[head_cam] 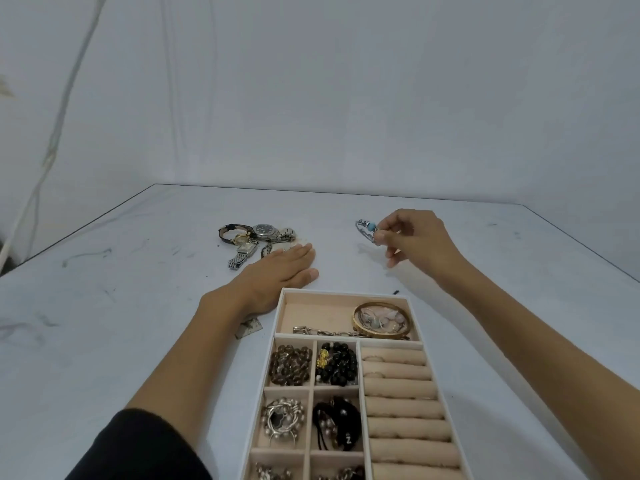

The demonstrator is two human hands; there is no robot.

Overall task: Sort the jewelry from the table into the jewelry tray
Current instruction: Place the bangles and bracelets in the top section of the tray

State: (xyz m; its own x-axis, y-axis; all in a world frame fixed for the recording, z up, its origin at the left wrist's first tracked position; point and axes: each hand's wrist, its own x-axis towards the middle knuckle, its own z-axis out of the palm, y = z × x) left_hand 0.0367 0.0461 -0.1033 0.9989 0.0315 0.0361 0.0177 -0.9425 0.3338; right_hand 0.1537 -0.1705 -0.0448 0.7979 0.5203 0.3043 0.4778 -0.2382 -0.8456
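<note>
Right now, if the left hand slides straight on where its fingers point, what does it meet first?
The left hand would likely meet the thin silver bangle with a turquoise bead, pinched by the right hand; it may hang above the white table, though.

A single white letter, seemingly a "Z", is seen on a black charm (348,440) lying in a small compartment of the jewelry tray (346,291). Nothing can be read on the watch dial (262,229), which is shown too small.

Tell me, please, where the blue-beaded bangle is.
In the head view, the bangle is pinched by the right hand, right of the watch pile, beyond the jewelry tray.
</note>
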